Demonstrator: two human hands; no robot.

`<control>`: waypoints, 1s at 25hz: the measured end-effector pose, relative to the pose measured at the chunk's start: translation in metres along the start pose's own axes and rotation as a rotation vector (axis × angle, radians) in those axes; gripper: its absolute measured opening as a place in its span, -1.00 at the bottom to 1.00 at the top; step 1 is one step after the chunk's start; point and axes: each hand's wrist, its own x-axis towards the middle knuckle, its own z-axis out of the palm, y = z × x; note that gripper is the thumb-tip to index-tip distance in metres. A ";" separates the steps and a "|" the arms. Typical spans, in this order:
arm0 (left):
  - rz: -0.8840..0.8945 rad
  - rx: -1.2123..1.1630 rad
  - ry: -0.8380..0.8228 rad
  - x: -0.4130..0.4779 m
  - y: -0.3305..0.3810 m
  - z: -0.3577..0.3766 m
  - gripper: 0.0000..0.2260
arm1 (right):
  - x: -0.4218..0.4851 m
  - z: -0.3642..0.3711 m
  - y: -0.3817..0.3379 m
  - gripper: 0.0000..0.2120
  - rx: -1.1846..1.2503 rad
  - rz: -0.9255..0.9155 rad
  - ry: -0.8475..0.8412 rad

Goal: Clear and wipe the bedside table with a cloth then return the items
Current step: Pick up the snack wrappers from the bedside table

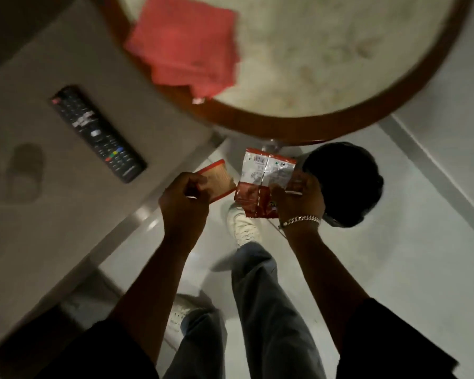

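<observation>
Both arms stretched out over the floor, a snack packet in each hand, round table dead ahead

Nearest the lens are the person's forearms, reaching forward over grey trousers and white shoes. The left hand point(185, 199) has its fingers curled tight round a small red-edged packet point(216, 180), and the right hand point(298, 198), bracelet on the wrist, pinches a bigger red and silver packet point(266, 184) by its side so it hangs flat. One item per hand probably keeps them from crumpling. The bedside table point(257, 124) looks cleared, with only the folded red cloth point(186, 45) sitting near its left rim, handy for wiping or just finished with, can't say which. The remote point(97, 134) is parked on the bed point(52, 214) beside the table, likely out of the way for now. A dark round thing by the right hand is too murky to call.
</observation>
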 end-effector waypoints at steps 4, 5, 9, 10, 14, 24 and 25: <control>0.206 0.101 -0.195 -0.014 0.043 0.087 -0.95 | 0.048 -0.062 0.039 -0.66 0.088 0.145 0.232; 0.236 0.126 -0.237 -0.019 0.051 0.109 -0.94 | 0.062 -0.073 0.049 -0.66 0.096 0.189 0.267; 0.297 0.159 -0.350 -0.024 0.062 0.170 -0.90 | 0.113 -0.099 0.074 -0.64 0.034 0.284 0.299; 0.285 0.159 -0.372 -0.022 0.062 0.181 -0.90 | 0.123 -0.102 0.080 -0.63 0.025 0.299 0.298; 0.165 0.133 -0.443 -0.014 0.053 0.196 -0.84 | 0.143 -0.104 0.093 -0.54 -0.048 0.349 0.266; -0.035 -0.006 -0.093 0.002 0.013 0.060 -0.86 | 0.024 -0.002 0.017 -0.78 -0.060 -0.165 -0.166; -0.047 -0.036 -0.025 0.004 0.010 0.041 -0.86 | 0.011 0.016 0.004 -0.82 -0.067 -0.244 -0.229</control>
